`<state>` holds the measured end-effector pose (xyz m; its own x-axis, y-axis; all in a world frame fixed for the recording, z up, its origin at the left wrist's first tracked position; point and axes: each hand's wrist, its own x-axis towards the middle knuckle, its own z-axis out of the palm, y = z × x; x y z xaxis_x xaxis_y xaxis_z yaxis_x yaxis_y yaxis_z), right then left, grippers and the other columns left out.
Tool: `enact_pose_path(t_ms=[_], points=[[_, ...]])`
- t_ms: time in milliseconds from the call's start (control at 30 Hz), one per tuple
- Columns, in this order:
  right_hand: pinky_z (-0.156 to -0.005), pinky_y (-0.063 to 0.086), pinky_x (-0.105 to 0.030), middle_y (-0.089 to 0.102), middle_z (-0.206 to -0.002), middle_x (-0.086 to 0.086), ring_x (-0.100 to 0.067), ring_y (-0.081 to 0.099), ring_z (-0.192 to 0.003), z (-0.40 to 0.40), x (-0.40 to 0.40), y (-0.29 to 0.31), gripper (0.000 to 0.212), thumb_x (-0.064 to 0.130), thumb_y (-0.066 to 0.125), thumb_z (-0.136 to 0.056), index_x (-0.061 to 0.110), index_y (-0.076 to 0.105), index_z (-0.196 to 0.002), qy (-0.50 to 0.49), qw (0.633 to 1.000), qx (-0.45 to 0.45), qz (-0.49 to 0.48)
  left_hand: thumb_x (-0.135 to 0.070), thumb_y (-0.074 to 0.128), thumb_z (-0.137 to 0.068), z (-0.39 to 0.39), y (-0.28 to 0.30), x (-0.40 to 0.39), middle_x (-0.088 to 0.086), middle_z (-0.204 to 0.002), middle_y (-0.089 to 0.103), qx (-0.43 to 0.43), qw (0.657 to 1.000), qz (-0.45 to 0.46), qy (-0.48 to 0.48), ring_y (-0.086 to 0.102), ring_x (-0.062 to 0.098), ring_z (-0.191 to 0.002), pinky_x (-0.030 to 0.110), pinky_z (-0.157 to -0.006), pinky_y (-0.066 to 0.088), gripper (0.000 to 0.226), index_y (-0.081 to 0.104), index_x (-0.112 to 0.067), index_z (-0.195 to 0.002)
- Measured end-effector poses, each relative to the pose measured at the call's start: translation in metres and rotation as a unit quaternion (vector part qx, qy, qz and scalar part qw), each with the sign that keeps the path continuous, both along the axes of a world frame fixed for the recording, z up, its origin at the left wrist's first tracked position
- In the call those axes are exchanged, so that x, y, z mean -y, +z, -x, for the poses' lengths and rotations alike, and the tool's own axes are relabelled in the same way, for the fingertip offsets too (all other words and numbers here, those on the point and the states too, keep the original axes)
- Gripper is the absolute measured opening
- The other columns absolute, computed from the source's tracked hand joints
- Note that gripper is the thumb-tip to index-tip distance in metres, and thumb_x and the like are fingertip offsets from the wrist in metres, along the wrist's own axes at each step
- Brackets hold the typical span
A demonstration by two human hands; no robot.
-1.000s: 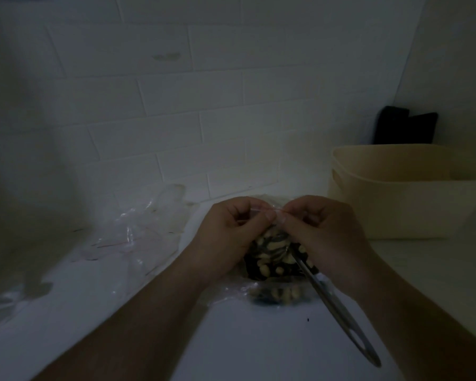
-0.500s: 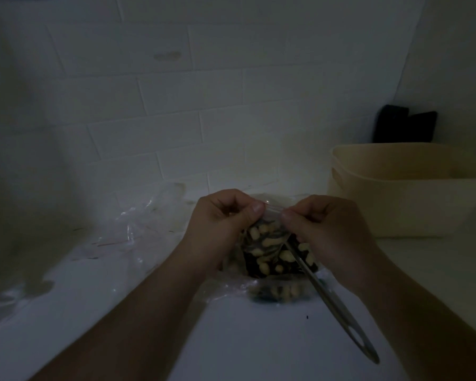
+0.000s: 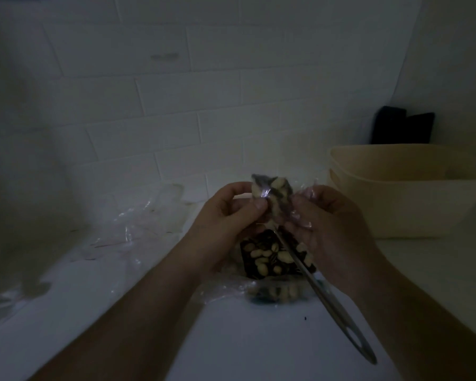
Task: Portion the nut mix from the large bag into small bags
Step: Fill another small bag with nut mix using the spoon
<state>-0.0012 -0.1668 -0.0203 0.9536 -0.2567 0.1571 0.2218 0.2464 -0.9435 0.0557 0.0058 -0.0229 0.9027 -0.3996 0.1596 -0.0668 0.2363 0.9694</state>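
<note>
Nearest my chest, both forearms converge over the white counter (image 3: pixel 231 339). A long metal scoop handle (image 3: pixel 327 292) slants from low right, near me, up and away toward my right palm; whether those fingers actually grip it or it merely leans there, I cannot tell. Dim light throughout.

Next out: the large bag (image 3: pixel 275 259) of nut mix lies flat on the counter directly beneath my hands, mouth side hidden under them, pale nuts and dark pieces showing through the plastic.

Above it, held clear of the counter: the small bag (image 3: pixel 270 193), a filled lump of nuts. Left hand (image 3: pixel 231 215) pinches its near left side between thumb and fingers. Right hand (image 3: pixel 327 224) clasps the loose plastic on its right side. The lump sits between the two hands, slightly nearer the left fingertips, the loose plastic trailing right.

Judgement: the portion is in, and closing comes next. That turns on the free plastic lying rightward, so the right hand would do the twisting or sealing while the left anchors the lump.

Farther left: crumpled clear plastic (image 3: pixel 138 224) on the counter. Farther right: a beige bin (image 3: pixel 396 204), with something dark (image 3: pixel 401 127) behind it against the tiled wall (image 3: pixel 204 92).
</note>
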Motion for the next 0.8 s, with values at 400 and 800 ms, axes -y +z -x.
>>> enact_pose_path(t_ms=[400,800], points=[[-0.091,0.06,-0.044,0.079,-0.107,0.001,-0.019,0.076,-0.101,0.001,-0.006,-0.006,0.019,0.026,0.077,-0.092,0.029,0.076,-0.111,0.044,0.991,-0.008,0.123,-0.002,0.072,-0.078,-0.006,-0.002,0.0,0.02,-0.095,0.069,0.045,0.995,0.083,0.021,0.067,0.032,-0.089,0.045,-0.091,0.054,0.031,0.068,-0.003,-0.109],[-0.091,0.06,-0.05,0.08,-0.096,0.001,-0.019,0.078,-0.091,-0.001,-0.008,-0.007,0.01,0.025,0.07,-0.097,0.022,0.078,-0.103,0.002,0.984,0.004,0.176,-0.03,0.07,-0.088,0.002,-0.005,0.004,0.027,-0.111,0.075,0.013,1.0,0.002,0.015,0.073,0.041,-0.104,0.056,-0.098,0.057,0.042,0.074,0.001,-0.115]])
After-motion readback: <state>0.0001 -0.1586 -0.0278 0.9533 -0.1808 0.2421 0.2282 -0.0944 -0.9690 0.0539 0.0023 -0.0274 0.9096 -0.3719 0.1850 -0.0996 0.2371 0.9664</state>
